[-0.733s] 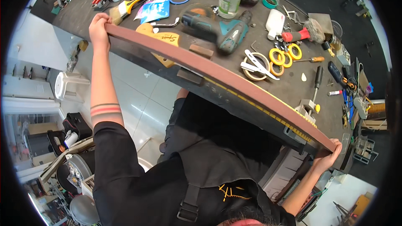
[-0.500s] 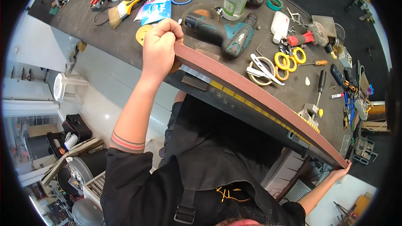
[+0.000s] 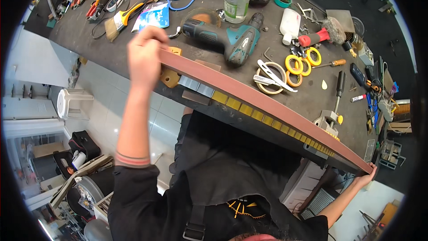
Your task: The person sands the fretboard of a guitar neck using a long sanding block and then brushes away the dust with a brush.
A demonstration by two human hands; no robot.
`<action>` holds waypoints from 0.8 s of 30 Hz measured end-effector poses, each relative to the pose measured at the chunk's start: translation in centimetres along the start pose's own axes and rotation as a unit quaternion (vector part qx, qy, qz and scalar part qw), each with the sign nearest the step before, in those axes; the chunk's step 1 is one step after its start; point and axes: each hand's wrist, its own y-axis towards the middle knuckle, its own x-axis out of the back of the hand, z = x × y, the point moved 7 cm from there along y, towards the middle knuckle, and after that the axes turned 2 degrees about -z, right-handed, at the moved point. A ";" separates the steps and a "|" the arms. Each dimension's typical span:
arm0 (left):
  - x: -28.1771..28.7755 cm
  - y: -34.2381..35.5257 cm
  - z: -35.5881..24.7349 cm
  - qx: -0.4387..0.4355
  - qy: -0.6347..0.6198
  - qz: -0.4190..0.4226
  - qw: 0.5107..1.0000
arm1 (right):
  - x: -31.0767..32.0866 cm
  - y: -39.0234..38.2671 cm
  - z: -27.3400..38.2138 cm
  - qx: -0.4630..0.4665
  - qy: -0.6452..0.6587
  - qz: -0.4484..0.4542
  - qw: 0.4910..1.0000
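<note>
A long reddish-brown strip (image 3: 249, 93), with the look of sandpaper, is stretched slantwise along the bench's near edge. My left hand (image 3: 145, 56), smeared by motion, is closed around its upper left end. At the far lower right, the fingers of my right hand (image 3: 366, 176) pinch the other end. Beneath and beside the strip runs a long narrow piece with a row of yellow blocks (image 3: 247, 110), grey metallic blocks (image 3: 196, 85) near its left end. Holed yellow-brown wood (image 3: 169, 79) shows below my left hand. The strip hides part of this piece.
A teal and black cordless drill (image 3: 234, 42) lies behind the strip. Yellow tape rolls (image 3: 293, 64), a white-handled blade (image 3: 276, 76), a clear bottle (image 3: 236, 0), a paintbrush (image 3: 120, 22) and a metal clamp (image 3: 327, 118) are on the bench. A white stool (image 3: 73, 102) stands at left.
My left hand has moved left and slightly down with its end of the strip, baring more of the yellow blocks. My right hand has barely moved. The whole view has shifted slightly.
</note>
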 end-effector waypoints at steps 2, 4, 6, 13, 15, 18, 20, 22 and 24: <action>8.9 3.2 1.9 -0.008 0.031 -0.071 0.997 | -5.6 -5.0 -2.2 -0.087 0.099 0.148 0.980; 18.7 5.8 4.0 -0.003 0.031 -0.153 0.988 | -14.7 -16.0 -0.1 -0.068 0.115 0.237 0.962; 20.5 6.5 5.7 0.030 -0.007 -0.175 0.984 | -16.3 -17.6 1.1 -0.058 0.124 0.278 0.951; -2.8 -0.2 -0.7 0.011 -0.037 0.038 0.999 | 1.8 4.5 -1.3 -0.040 0.057 -0.012 0.997; 4.7 2.2 0.9 0.005 0.067 -0.047 0.997 | -4.4 -2.1 -2.2 -0.050 0.064 0.035 0.996; 18.4 5.9 3.7 -0.061 0.049 -0.132 0.988 | -12.9 -12.2 -1.5 -0.086 0.099 0.186 0.974; 17.8 6.0 4.2 -0.039 0.008 -0.150 0.988 | -14.9 -14.7 -0.3 -0.084 0.151 0.281 0.944; 10.4 3.5 3.1 -0.021 0.032 -0.136 0.990 | -8.6 -7.1 -0.8 -0.052 0.082 0.229 0.969; 0.9 0.6 -0.1 -0.055 0.052 -0.005 0.997 | -2.3 0.3 -1.3 -0.048 0.053 0.160 0.985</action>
